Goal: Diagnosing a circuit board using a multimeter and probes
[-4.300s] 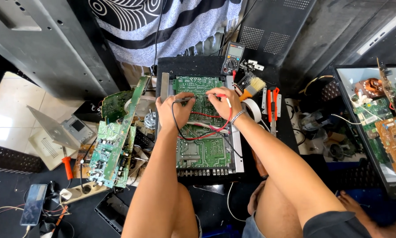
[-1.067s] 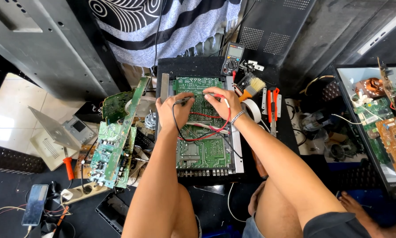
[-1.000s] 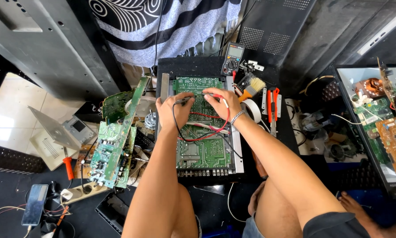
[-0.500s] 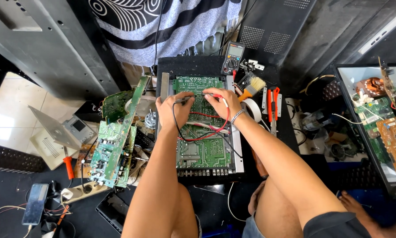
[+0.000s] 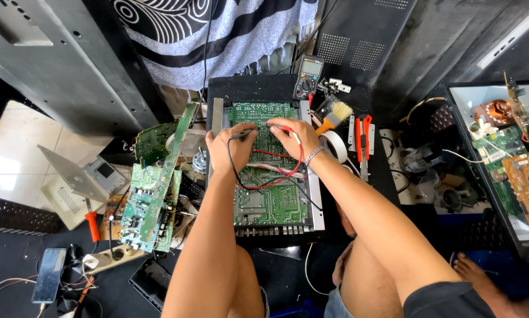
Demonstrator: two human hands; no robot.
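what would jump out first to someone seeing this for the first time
Dead centre, a large green circuit board lies in an open metal chassis, with the left hand pressing a black probe to it and the right hand a red one, their leads looping across the board. Just above sits a dark multimeter. To the left, loose green boards lean in a heap.

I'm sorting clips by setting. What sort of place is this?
Most likely an electronics repair workshop: both hands hold test probes on a green circuit board, a multimeter lies beside it, and more loose boards lie nearby.
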